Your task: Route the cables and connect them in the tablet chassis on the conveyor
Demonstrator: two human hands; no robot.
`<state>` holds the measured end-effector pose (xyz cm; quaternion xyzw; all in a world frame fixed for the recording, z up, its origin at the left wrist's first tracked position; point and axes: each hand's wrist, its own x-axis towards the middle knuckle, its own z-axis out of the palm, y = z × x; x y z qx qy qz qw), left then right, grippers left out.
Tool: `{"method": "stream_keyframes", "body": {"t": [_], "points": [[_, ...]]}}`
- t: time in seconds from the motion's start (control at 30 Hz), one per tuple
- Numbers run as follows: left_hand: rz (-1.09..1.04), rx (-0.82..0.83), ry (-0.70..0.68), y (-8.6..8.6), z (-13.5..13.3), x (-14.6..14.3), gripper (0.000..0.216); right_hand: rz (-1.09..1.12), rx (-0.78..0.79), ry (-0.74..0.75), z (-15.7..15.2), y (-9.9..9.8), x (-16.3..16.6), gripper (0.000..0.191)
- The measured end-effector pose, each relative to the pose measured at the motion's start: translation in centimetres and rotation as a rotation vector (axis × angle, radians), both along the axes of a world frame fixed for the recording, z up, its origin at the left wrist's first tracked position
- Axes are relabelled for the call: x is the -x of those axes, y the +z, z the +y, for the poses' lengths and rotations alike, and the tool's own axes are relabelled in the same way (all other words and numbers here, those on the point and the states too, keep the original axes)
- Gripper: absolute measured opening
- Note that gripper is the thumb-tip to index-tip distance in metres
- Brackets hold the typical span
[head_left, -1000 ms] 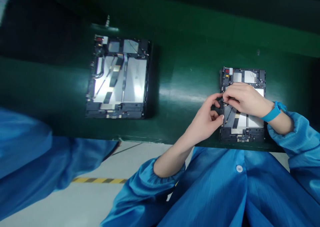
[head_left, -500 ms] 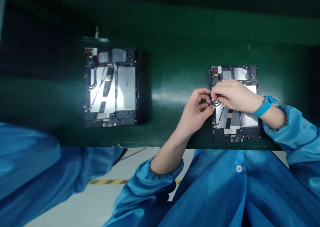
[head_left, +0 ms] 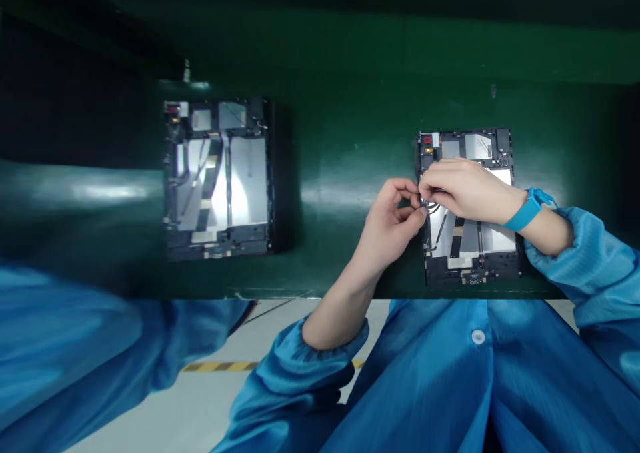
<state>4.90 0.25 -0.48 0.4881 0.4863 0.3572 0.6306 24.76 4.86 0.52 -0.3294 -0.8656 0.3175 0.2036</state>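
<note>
An opened tablet-like device [head_left: 469, 240] lies on the green work surface in front of me, with silver plates, black flat cables and small boards exposed in its black frame. At its left edge, my left hand [head_left: 393, 223] has the thumb and fingers curled in close to a thin black cable [head_left: 434, 206]. My right hand [head_left: 460, 185] reaches over the device from the right, fingertips pinched together at the same edge. What either set of fingertips grips is too small or hidden to make out. A blue band [head_left: 529, 212] circles my right wrist.
A second opened device [head_left: 253, 186] of the same kind sits farther left on the green work surface [head_left: 345, 146]. A co-worker's blue sleeve and clothing [head_left: 75, 346] show at the lower left. The surface's front edge runs just below the devices.
Both my hands stay at the device's left edge, nearly unmoved. The co-worker's blue clothing at the left has shifted a little. The view has moved slightly.
</note>
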Motion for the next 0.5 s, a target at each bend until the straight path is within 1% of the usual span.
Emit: {"method": "stream_keyframes", "body": {"t": [0.07,0.17,0.23,0.37,0.5], "points": [[0.006,0.005,0.017,0.0,0.2,-0.3,0.029,0.003,-0.042,-0.036,0.1,0.0,0.0,0.019],[0.033,0.055,0.019,0.0,0.7,-0.6,0.031,-0.023,-0.094,-0.134,0.7,0.0,0.1,0.018],[0.068,0.084,0.017,0.0,1.3,-0.7,0.031,-0.041,-0.077,-0.17,1.3,-0.1,0.2,0.017],[0.135,0.075,-0.024,0.1,2.5,-0.6,0.024,-0.005,-0.014,-0.176,2.0,-0.6,0.3,0.016],[0.191,0.081,-0.062,0.5,3.0,-0.6,0.021,0.025,-0.012,-0.189,2.0,-0.8,0.4,0.017]]}}
